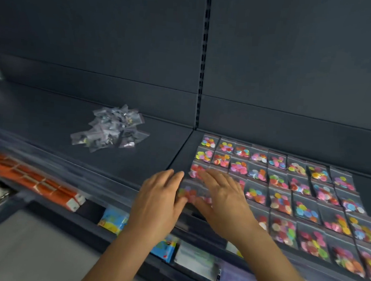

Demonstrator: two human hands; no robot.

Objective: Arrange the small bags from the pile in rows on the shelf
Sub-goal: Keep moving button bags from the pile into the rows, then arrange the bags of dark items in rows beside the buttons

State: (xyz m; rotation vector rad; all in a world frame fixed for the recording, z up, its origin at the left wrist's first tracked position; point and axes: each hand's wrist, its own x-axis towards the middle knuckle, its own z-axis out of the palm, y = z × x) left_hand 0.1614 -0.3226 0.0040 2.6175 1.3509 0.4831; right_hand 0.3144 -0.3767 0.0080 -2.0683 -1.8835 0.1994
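We work at the left edge of the grid of arranged bags [281, 189] on the right section of the shelf [153, 160]. Both hands lie flat with fingers extended and hold nothing. The left hand [159, 195] rests at the left border of a bag of coloured discs [190, 194]; the right hand [222, 197] lies over the same bag and its neighbours. We judge that this two-sided contact serves to square the bag against its row and press it flat, so that the column stays aligned with those behind it. Motion blur prevents us from telling how firmly either hand presses.

The pile of small bags [111, 129] lies on the left shelf section, well apart from the hands. These bags appear clear with darker contents; the detail is too small to confirm. The pile is not yet arranged, so we judge the task only partly complete.

A slotted upright [203, 61] divides the back panels. On the lower shelf we see orange packs [32, 178] and blue packets [114, 219]. Nothing stands between the hands and the pile; the bare left section offers room for further rows.
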